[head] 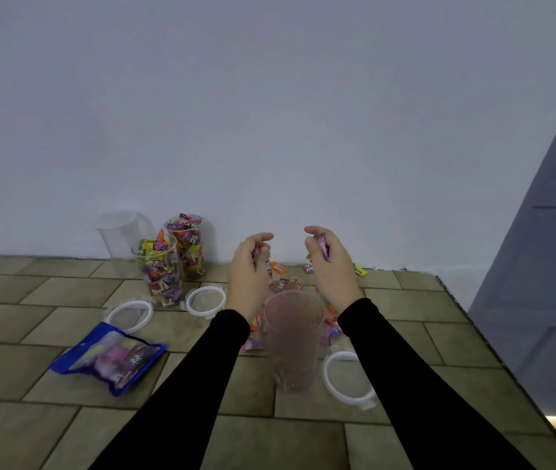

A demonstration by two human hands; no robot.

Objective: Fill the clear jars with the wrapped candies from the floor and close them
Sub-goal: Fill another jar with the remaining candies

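Both hands are up over the floor (66,432) with a load each. The left hand (249,266) is curled round a small clutch of wrapped candies, one wrapper dangling below the fingers. The right hand (329,262) is clenched on its own batch, a pink wrapper poking out by the thumb. Right beneath and between them stands the open jar (294,337), clear, upright, with only a few pieces showing low inside, so there is plenty of room left.

The step looks like the drop. To do it well, each hand wants to come directly over the jar mouth before it lets go, low enough that nothing bounces off the rim. One hand at a time would be safer than both at once, since the opening is narrow. That dangling wrapper on the left should go in first, or it may snag the edge.

More loose candies (285,283) lie scattered behind and around the jar's base. Its lid (348,379) waits just beside it on the right. Off to the left, two filled jars (163,269) stand near the wall, not yet closed by the look of it, with two more lids (205,300) lying in front. A blue candy bag (110,357) rests nearer left.
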